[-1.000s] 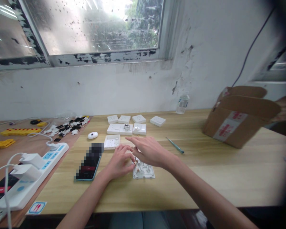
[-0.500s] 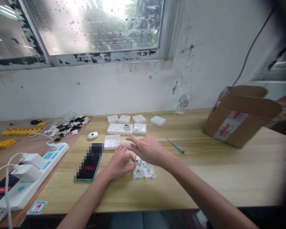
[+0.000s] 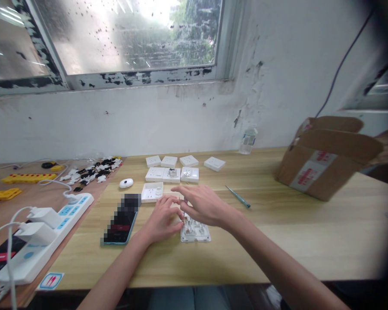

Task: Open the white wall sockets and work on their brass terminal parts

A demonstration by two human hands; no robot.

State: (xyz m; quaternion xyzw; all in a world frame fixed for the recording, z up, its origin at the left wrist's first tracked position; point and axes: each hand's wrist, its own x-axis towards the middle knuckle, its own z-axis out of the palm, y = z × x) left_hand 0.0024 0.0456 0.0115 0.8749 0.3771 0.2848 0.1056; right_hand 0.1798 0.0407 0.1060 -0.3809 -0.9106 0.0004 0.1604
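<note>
A white wall socket [image 3: 200, 232] lies back side up on the wooden table, its inner metal parts exposed. Above its left edge, my right hand [image 3: 203, 204] is closed on a screwdriver, whose thin shaft [image 3: 183, 214] points down into the socket; the handle is mostly hidden in the fingers. My left hand [image 3: 163, 219] rests at the socket's left side. Its thumb and fingertips pinch together close to the screwdriver's tip, and what lies between them is too small to make out. Just behind my left hand sits an open white socket cover [image 3: 152, 192].
White socket pieces [image 3: 169, 161] stand in rows at the back. A second screwdriver [image 3: 238, 197] lies right of my hands, a phone [image 3: 123, 221] left. Farther out are a power strip [image 3: 45, 241], an earbud case [image 3: 126, 183], a bottle [image 3: 247, 141] and a cardboard box [image 3: 323, 159].
My right hand has shifted slightly, its fingers turned a little around the screwdriver. My left hand and the socket stay in place.
</note>
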